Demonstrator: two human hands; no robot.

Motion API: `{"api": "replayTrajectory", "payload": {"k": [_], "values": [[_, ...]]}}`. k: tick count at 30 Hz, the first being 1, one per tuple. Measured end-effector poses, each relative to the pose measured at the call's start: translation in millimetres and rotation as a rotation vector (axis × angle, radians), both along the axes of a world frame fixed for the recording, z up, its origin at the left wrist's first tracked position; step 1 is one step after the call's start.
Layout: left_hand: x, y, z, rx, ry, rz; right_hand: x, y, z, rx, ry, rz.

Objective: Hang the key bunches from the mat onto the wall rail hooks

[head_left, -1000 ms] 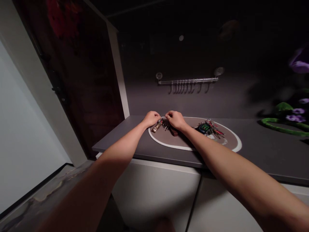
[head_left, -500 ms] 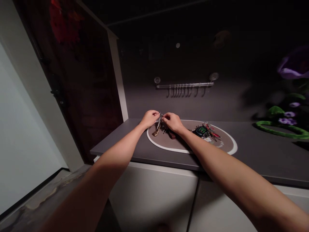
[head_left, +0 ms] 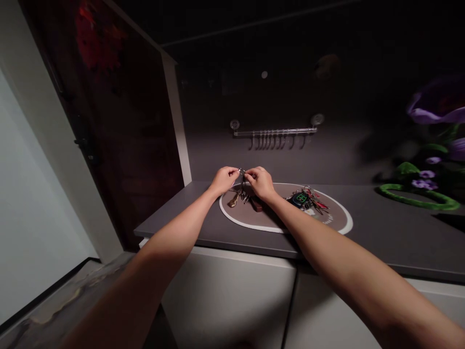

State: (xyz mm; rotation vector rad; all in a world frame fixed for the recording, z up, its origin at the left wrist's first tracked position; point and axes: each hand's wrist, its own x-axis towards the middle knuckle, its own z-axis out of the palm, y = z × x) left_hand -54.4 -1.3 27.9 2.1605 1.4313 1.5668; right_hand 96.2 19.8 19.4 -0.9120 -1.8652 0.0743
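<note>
Between the fingertips of both hands is a small metal key ring, raised a little over the mat. My left hand pinches it from the left, and my right hand pinches it from the right, fingers bent. Below the ring hang several keys, their lower ends at the mat. A brass-coloured piece lies left of them. Under my right hand is a dark reddish-brown block-like fob, partly hidden. The oval brown mat has a white rim.
Right of my forearm, a dark device with a green display lies beside another bunch of keys with red parts. A clear rail with several hooks is on the wall. Purple flowers with a green ring base stand at the right.
The view has shifted slightly. Both hands stay at the key ring, which now shows more clearly between the fingertips; the keys below have swung a little.
</note>
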Motion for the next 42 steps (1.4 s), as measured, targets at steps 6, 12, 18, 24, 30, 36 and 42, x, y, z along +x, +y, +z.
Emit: {"api": "replayTrajectory", "payload": {"k": [6, 12, 18, 24, 30, 36, 42], "values": [[-0.3, -1.3, 1.1, -0.016, 0.030, -0.067, 4.4, 0.2, 5.6, 0.036, 0.036, 0.003], [-1.2, -2.2, 1.8, -0.061, 0.043, -0.116, 7.9, 0.4, 12.3, 0.034, 0.075, 0.020], [2.6, 0.2, -2.8, -0.120, -0.051, -0.172, 5.6, 4.3, 12.0, -0.108, 0.212, 0.146], [6.7, -2.0, -6.4, -0.088, 0.021, -0.141, 1.9, 11.4, 6.7, -0.290, 0.454, 0.361], [7.1, -2.0, -9.9, 0.036, 0.164, 0.032, 1.1, 8.8, 8.6, -0.356, 0.627, 0.452], [8.2, -3.1, -13.4, 0.099, 0.198, 0.176, 0.8, -1.6, 13.8, -0.371, 0.673, 0.430], [7.6, -3.3, -16.2, 0.093, 0.232, 0.256, -1.6, -2.9, 27.3, -0.375, 0.662, 0.355]]}}
